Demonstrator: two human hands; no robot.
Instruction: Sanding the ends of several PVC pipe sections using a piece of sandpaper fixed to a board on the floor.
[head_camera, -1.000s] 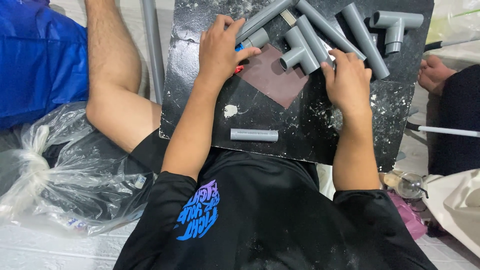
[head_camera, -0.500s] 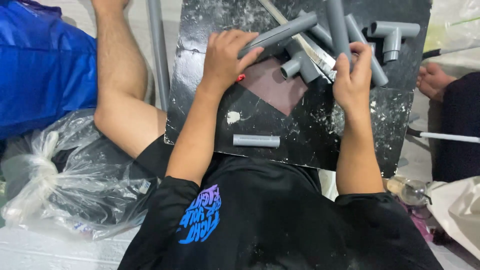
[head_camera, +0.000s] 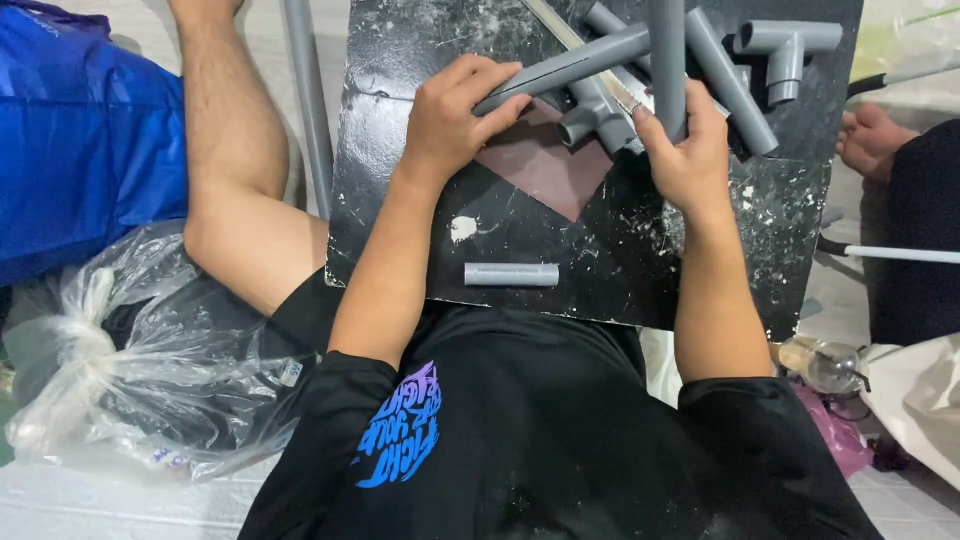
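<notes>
My left hand (head_camera: 455, 125) is wrapped around a slanted grey pipe (head_camera: 565, 68) near the top edge of the black board (head_camera: 400, 200); a short pipe piece (head_camera: 511, 274) sits loose by the bottom edge; my right hand (head_camera: 690, 160) grips an upright grey pipe (head_camera: 667, 60); a tee fitting (head_camera: 787, 45) lies in the top right corner.

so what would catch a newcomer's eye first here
Both hands work a cluster of grey pipes and fittings at the top of a black board: the left hand grips a slanted pipe, the right hand an upright one. A short pipe piece lies alone near the board's lower edge.
</notes>
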